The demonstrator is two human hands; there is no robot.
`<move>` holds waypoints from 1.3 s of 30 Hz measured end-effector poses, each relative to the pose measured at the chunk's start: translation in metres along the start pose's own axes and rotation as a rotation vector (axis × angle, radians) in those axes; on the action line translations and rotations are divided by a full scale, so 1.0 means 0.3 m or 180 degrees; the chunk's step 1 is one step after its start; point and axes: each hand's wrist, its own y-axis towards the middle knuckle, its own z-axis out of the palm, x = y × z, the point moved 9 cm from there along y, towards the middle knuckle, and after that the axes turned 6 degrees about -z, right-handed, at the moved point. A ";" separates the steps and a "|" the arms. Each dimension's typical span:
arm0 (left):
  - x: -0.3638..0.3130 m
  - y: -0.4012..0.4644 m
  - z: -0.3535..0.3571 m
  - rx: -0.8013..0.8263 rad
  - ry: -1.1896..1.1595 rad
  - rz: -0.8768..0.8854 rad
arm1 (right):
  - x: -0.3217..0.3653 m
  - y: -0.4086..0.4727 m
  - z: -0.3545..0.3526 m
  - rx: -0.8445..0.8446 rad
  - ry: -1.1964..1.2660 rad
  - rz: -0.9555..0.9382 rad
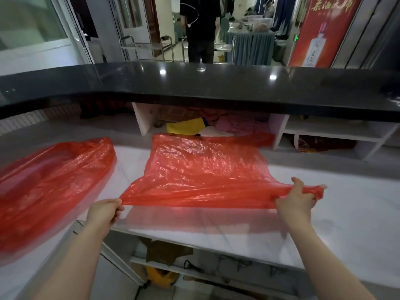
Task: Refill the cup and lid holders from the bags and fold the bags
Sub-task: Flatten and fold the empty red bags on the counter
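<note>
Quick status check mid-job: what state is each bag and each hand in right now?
Centre red bag: empty, spread flat on the white counter, near edge lifted and pulled taut between both hands.
Left red bag: loose and puffed, unfolded, lying on the counter; contents cannot be told.
Left hand: pinches the centre bag's near left corner.
Right hand: grips the bunched near right end of the bag.

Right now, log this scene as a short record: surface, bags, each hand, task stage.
surface: white counter
bag in work: red bag spread flat, near edge lifted and stretched between the hands
left hand: pinches the bag's left corner
right hand: grips the bunched right corner
other bag: second red bag on the left, puffed, unfolded
stage: folding under way
</note>
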 end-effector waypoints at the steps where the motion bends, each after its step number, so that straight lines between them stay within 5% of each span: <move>1: -0.011 -0.005 -0.004 -0.0023 -0.0045 0.0012 | -0.001 -0.004 0.011 0.0104 -0.0001 0.0145; 14: -0.029 -0.072 -0.026 0.0048 0.0546 0.0501 | 0.003 -0.102 -0.048 0.0059 0.0242 -0.0611; 19: -0.142 -0.236 0.042 -0.0683 0.2100 0.1900 | 0.104 -0.220 -0.018 -0.0010 0.0039 -0.1659; 28: 0.047 -0.528 0.431 0.0808 0.3618 0.3911 | 0.188 -0.346 0.294 0.1352 -0.0622 -0.2206; 39: 0.206 -0.402 0.498 0.0749 0.4297 0.3360 | 0.290 -0.412 0.498 0.1772 -0.1220 -0.2661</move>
